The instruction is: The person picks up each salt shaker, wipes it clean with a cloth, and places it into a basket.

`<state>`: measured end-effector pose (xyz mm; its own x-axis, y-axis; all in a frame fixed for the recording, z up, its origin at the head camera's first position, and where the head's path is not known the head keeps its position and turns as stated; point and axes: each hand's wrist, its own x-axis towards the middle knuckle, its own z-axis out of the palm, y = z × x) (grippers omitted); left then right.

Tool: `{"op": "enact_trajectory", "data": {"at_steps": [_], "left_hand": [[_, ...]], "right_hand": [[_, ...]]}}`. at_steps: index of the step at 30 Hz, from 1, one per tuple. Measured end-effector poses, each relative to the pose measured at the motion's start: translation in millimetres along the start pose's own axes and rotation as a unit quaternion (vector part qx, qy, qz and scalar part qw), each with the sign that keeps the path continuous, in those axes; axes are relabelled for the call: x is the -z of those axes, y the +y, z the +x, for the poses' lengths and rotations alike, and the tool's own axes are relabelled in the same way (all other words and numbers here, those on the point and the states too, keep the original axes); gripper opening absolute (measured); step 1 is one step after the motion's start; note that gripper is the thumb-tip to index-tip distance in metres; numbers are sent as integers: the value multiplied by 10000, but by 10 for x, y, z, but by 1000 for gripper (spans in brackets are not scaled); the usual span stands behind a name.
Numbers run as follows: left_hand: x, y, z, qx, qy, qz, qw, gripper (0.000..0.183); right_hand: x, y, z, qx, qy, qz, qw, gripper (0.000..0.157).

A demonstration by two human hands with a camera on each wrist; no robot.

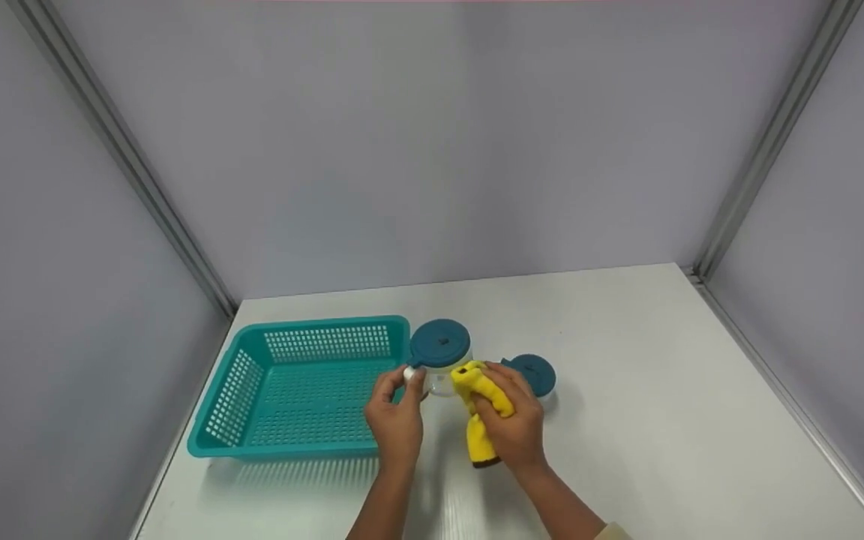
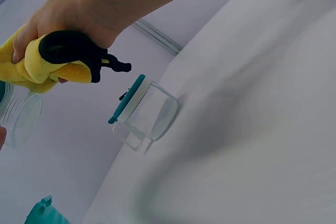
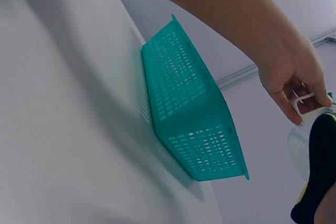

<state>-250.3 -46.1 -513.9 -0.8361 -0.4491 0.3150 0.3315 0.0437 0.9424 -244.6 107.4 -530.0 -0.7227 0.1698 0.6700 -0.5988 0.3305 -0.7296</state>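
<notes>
A teal basket [image 1: 289, 451] stands on the white table [image 1: 664, 420] at nine o'clock from the blue-lidded jar [image 1: 441, 351]. At four o'clock is a second jar [image 1: 535, 375], partly blocked by the right hand [image 1: 516, 424], which is curled round a yellow cloth [image 1: 477, 386] at the blue-lidded jar's five o'clock — whether cloth and jar touch, I cannot tell. The left hand [image 1: 396, 424] pinches the jar's white handle [image 1: 409, 373], which points to seven o'clock. The jar's long axis runs from lid at twelve to clear base at six; the cloth's dark edge lies near six. The left wrist view reveals the second jar's clear body and handle; the right wrist view, the blue-lidded jar raised off the table.
</notes>
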Motion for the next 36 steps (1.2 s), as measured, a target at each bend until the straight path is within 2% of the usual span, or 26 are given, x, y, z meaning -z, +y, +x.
{"op": "enact_trajectory", "data": {"at_steps": [5,11,14,23,29,30,36], "left_hand": [[14,68,7,131,0,60,9999,16],[48,306,-38,-156,-165,-189,9996,16],[58,344,-41,-328,-235,-205,9990,14],[76,290,-40,-533,-546,-237,9968,11],[61,34,9,-474,-632,-263,9965,11],[60,-9,22,-418,-635,-278,9967,11],[88,-18,57,-218,-846,-356,9955,18]], "right_hand": [[25,-5,55,-796,-1,221,9966,38],[52,104,110,-1324,23,437,9902,37],[55,112,144,-1549,62,500,9866,38],[49,90,203,-2192,118,579,9739,43],[64,104,236,-2589,-24,743,9630,48],[64,103,246,-2653,-59,821,9606,49],[64,101,302,-3145,-129,1373,9392,56]]}}
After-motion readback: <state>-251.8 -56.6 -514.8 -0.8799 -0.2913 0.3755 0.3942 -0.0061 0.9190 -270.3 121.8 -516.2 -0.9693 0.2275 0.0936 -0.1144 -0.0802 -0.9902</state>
